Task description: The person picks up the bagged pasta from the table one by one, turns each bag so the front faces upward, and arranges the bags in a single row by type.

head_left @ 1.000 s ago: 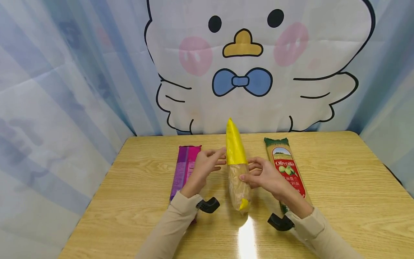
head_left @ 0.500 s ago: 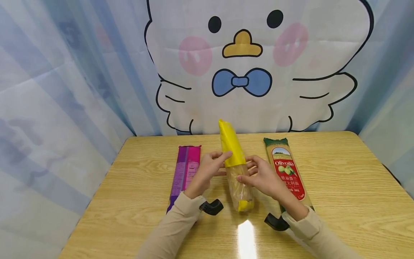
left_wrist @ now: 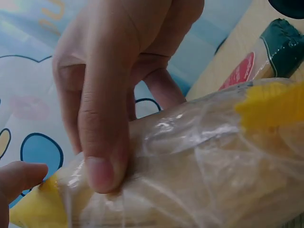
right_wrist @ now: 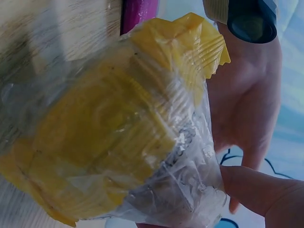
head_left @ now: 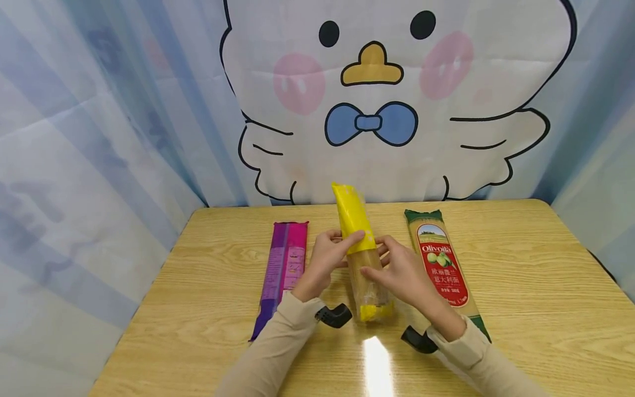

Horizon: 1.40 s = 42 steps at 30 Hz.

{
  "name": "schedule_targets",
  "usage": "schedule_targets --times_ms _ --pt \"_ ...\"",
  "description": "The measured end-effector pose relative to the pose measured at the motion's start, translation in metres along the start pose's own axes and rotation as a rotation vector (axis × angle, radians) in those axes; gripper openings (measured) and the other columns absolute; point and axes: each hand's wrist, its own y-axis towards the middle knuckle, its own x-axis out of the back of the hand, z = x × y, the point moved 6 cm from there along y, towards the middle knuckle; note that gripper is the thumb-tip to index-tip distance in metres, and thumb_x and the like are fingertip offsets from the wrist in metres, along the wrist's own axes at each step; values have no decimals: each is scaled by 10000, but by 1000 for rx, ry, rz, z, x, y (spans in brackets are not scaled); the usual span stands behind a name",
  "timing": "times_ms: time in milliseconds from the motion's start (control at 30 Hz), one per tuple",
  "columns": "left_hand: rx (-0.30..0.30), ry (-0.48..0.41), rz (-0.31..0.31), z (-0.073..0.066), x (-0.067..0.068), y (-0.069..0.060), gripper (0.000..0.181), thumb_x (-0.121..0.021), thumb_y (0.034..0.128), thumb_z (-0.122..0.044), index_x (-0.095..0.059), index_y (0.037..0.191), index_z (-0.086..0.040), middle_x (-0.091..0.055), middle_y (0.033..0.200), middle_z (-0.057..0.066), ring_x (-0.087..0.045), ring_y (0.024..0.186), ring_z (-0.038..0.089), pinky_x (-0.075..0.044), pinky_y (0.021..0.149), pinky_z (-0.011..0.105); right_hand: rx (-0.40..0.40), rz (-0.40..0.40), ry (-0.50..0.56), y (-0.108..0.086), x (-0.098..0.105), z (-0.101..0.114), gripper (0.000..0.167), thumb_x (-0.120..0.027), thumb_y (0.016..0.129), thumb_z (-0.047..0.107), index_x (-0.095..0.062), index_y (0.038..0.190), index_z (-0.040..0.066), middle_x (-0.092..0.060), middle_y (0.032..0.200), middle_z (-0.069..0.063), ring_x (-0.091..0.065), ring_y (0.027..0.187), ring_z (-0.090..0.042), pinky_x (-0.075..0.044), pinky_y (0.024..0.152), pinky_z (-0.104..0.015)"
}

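The yellow-ended clear packet (head_left: 361,258) is at the middle of the table (head_left: 198,275), between both hands, its far end apparently raised; whether the near end touches the wood I cannot tell. To the left, a purple packet (head_left: 284,264) lies on the table, well apart from it. Next comes the left hand (head_left: 327,258), which pinches the packet's left side, thumb on the yellow front and fingers partly hidden behind; the gap between them is filled by the packet. The right hand (head_left: 404,275) has a similar grip lower on the right side, thumb against the clear wrap and fingers bent around the edge. Farthest right, a green-and-red packet (head_left: 444,264) lies partly under the right forearm. The step in hand seems to be two-handed handling; the next move likely calls for even, gentle pressure from both sides.
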Motion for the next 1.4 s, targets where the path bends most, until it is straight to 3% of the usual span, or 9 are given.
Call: schedule_targets --times_ms 433,667,867,1000,1167,1400 --pt "-28 -71 -85 5 4 4 519 -771 849 -310 -619 1210 31 -690 1105 152 -685 938 219 -597 786 339 -22 -32 -117 -2 -1 9 610 -835 809 292 -552 1274 18 -683 1007 -102 -671 807 -199 -579 618 -302" --pt "-54 -108 -86 5 7 5 483 -783 840 -293 -653 1194 8 -718 1099 148 -700 921 205 -598 769 334 -57 -19 -131 -2 -1 7 722 -820 805 418 -505 1333 38 -671 1037 -99 -672 846 -210 -584 640 -317" --pt "-42 -115 -51 6 10 7 518 -785 842 -320 -644 1230 -8 -703 1136 144 -687 934 200 -589 786 343 -88 39 -16 2 5 -4 704 -737 878 446 -469 1378 29 -660 1138 -141 -676 945 -274 -598 711 -363" --pt "-23 -152 -6 7 10 6 529 -780 845 -319 -638 1262 -26 -687 1160 141 -678 945 208 -583 812 355 -97 132 165 6 5 -17 630 -632 969 398 -425 1418 9 -614 1243 -205 -655 1041 -314 -606 783 -409" --pt "17 -200 35 10 9 6 505 -767 852 -312 -641 1272 -61 -690 1161 114 -667 963 207 -569 815 343 -133 258 406 9 -3 -27 647 -587 1002 369 -355 1460 -25 -537 1331 -262 -607 1170 -362 -579 886 -459" --pt "58 -248 73 16 8 8 485 -765 857 -316 -656 1269 -84 -690 1176 99 -654 982 211 -550 814 325 -197 339 562 7 -10 -30 672 -562 1018 359 -284 1507 -8 -483 1412 -291 -561 1243 -392 -582 887 -438"
